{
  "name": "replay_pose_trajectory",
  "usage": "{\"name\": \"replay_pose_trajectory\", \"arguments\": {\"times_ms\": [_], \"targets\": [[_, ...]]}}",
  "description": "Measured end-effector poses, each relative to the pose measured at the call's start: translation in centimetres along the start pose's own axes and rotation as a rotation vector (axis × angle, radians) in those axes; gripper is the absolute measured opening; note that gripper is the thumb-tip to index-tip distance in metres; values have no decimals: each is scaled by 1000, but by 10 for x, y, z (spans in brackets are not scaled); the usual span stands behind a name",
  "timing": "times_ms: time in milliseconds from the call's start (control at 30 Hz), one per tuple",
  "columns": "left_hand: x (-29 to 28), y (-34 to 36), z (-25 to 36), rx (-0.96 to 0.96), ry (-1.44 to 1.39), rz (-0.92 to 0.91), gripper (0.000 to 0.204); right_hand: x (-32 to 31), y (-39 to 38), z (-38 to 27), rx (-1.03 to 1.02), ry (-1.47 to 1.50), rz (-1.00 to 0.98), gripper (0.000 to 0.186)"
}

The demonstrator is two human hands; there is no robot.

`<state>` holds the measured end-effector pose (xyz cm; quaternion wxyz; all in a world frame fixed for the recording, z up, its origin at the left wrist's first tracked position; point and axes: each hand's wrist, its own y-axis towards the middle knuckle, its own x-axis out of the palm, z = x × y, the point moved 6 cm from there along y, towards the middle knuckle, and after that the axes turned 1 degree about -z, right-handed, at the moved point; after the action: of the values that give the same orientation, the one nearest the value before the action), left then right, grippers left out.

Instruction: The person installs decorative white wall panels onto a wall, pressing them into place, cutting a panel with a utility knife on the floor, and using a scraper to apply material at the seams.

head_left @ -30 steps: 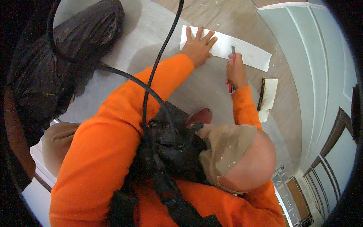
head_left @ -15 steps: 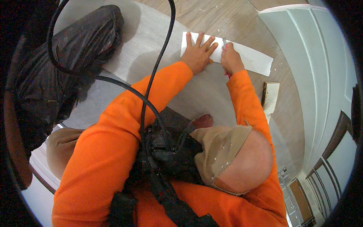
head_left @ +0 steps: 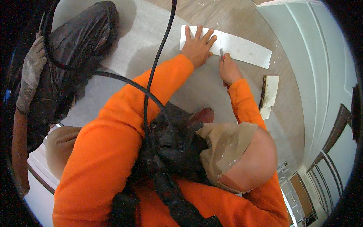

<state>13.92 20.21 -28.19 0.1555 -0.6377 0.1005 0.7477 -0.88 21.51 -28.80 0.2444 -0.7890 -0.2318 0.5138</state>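
Note:
A long white strip of thin board [head_left: 245,50] lies on a grey sheet [head_left: 151,26] over the wood-look floor. My left hand [head_left: 197,48] rests flat on the strip's left part, fingers spread apart. My right hand [head_left: 230,70] is closed around a utility knife [head_left: 222,52] with some red on its handle. The blade end is at the strip's near edge, just right of my left hand. A thin line runs across the strip in front of the blade. The fingers hide most of the handle.
At left kneels another person in dark trousers [head_left: 83,41], a grey-gloved hand [head_left: 32,72] by the leg. A broken white offcut [head_left: 270,94] lies right of my forearm. A pale panelled surface [head_left: 321,56] curves along the right. Black cables [head_left: 162,49] hang across the view.
My right hand has drawn the knife toward me, from the strip's middle to its near edge. My left hand stays put on the strip. The other person's gloved hand has come into view.

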Motion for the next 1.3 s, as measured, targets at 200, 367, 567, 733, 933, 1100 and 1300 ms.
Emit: {"name": "replay_pose_trajectory", "arguments": {"times_ms": [200,367,567,733,933,1100,1300], "targets": [[0,-3,0,-8,33,-8,67,12,-26,3,144,93,-55,21],[2,-1,1,-8,63,38,67,25,-19,23,52,43,28,16],[-1,0,-5,-5,39,25,67,34,-47,20,3,154,162,18],[-17,-13,-11,110,-118,-55,79,34,-94,47,8,61,512,31],[-27,-80,-30,418,-262,-213,85,34,-124,52,-20,-85,575,37],[-35,-67,-51,59,-192,38,82,-27,-56,33,-343,-326,599,71],[-24,-48,-62,-211,-327,-65,75,-68,5,-3,-544,-561,327,94]]}}
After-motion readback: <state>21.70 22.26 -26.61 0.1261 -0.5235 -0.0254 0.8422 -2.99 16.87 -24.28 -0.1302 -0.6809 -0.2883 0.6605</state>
